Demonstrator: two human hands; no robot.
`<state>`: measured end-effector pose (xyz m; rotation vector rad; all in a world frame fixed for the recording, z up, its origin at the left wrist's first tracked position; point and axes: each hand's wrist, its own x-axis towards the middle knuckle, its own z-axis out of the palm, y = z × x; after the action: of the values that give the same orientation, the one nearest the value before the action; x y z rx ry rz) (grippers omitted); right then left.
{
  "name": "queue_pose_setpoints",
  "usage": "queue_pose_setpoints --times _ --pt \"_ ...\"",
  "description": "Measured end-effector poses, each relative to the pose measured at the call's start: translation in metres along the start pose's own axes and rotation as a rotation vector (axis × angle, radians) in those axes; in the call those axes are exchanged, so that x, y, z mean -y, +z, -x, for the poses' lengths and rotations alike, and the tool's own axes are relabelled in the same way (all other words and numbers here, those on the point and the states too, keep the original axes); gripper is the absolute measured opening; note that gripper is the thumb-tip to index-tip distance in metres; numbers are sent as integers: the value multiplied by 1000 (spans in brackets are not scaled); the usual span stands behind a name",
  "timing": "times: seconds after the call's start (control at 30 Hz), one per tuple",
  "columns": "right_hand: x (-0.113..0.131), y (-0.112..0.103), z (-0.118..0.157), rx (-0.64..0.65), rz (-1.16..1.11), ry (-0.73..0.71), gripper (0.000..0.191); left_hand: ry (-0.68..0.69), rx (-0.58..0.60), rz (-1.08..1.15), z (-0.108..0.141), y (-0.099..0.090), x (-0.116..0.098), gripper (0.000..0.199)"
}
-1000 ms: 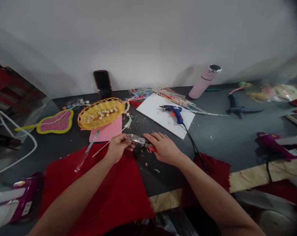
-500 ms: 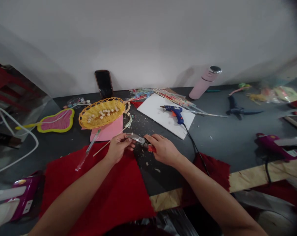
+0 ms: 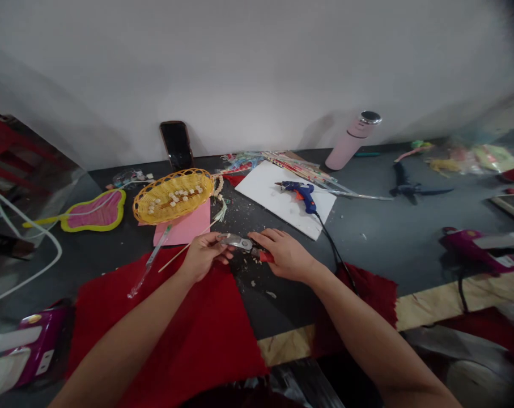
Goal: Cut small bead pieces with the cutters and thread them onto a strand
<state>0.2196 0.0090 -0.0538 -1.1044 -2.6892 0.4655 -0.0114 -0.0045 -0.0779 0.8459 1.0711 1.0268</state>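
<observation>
My right hand (image 3: 288, 255) is closed round the red handles of a pair of pruning shears (image 3: 239, 242), whose metal blades point left. My left hand (image 3: 203, 256) is pinched at the blade end; a small pale bit shows there, too small to name. A thin wooden stick (image 3: 171, 262) runs slantwise behind my left hand, and I cannot tell whether the fingers touch it. Just beyond stands a yellow woven basket (image 3: 171, 212) with several small pale pieces (image 3: 184, 195) inside. Pale scraps (image 3: 271, 294) are scattered on the dark table around the shears.
A blue glue gun (image 3: 301, 194) rests on a white board (image 3: 265, 195), its cord trailing toward me. Red cloth (image 3: 188, 334) covers the near left. A phone (image 3: 177, 144) and a pink bottle (image 3: 345, 144) stand by the wall. Purple devices (image 3: 481, 249) flank both sides.
The view has shifted slightly. Both hands keep the same grip, and the shears' blades stay by my left fingertips.
</observation>
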Motion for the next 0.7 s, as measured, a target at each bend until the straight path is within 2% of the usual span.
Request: queue_pose_setpoints --times 0.37,0.53,0.7 --pt "10 11 -1 -38 62 91 56 72 -11 47 0 -1 6 20" --pt "8 14 -1 -72 65 111 60 121 -39 62 1 4 4 23" --pt "5 8 -2 -29 91 94 67 106 -95 51 2 8 2 21"
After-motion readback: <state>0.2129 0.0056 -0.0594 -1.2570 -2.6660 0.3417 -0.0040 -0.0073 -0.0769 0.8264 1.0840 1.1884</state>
